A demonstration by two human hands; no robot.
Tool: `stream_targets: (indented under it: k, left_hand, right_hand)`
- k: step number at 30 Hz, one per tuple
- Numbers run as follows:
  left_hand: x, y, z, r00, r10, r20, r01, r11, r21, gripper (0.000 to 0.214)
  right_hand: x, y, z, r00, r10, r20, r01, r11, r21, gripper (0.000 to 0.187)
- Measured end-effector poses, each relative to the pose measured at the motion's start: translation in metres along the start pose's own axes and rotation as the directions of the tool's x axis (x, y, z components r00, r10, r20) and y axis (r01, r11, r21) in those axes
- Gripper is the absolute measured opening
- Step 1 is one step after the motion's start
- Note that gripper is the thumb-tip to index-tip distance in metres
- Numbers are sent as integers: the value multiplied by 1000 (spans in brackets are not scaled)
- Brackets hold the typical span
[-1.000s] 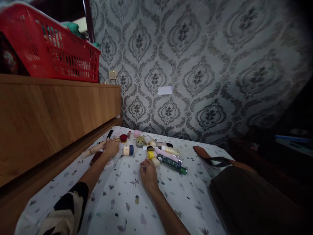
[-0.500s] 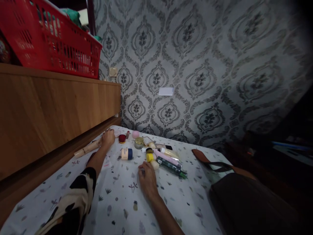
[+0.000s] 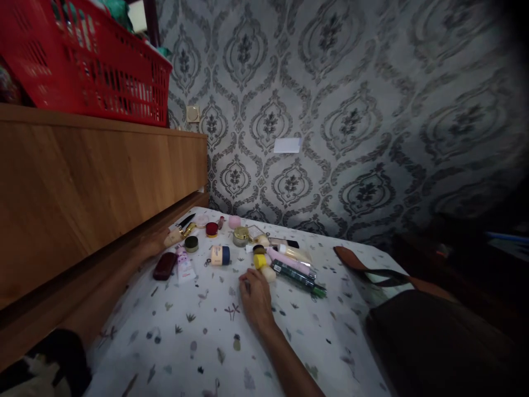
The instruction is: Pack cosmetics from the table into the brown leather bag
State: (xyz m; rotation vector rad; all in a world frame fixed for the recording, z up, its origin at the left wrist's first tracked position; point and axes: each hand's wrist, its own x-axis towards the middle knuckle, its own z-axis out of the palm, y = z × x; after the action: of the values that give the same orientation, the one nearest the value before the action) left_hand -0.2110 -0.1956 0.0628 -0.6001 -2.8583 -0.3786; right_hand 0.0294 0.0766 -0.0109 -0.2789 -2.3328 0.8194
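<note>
Where white printed cloth (image 3: 219, 358) spreads, left hand (image 3: 155, 242) and right hand (image 3: 257, 298) are apart

The right curls loosely, unclosed; whether the left grips, I cannot tell. A long dark-green tube (image 3: 294, 274) lies near the right hand, a slim beige cylindrical tube (image 3: 173, 237) at the left fingertips, a small rounded cream item (image 3: 269, 274) beside the right.

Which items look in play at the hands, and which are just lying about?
At the hands:
beige tube, against the left hand, grip too blurred to confirm
cream round item, beside the right hand

Apparently just lying about:
blue-lidded jar
dark red case
green tube
dark bag
red basket
</note>
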Motion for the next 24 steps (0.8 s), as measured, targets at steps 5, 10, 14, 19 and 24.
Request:
stream_targets:
  k: [5, 10, 14, 19, 24]
  left_hand:
    - [8, 12, -6, 997, -3, -82, 9, 997, 74, 36]
    - [30, 68, 7, 960, 257, -113, -245, 963, 111, 41]
    - [42, 115, 36, 885, 466, -15, -461, 879, 123, 45]
    - [62, 137, 58, 897, 441, 33, -441, 883, 162, 34]
    - [84, 150, 67, 934, 356, -23, -345, 919, 190, 39]
  right_hand:
    - [-1, 2, 2, 1000, 8, 11, -7, 1000, -22, 21]
    - [-2, 3, 5, 1000, 9, -16, -10, 999, -35, 20]
    - [-3, 4, 8, 999, 18, -36, -20, 999, -51, 20]
    - [-6, 7, 7, 999, -21, -37, 19, 998, -57, 20]
    - [-8, 8, 6, 997, -55, -62, 52, 997, -52, 20]
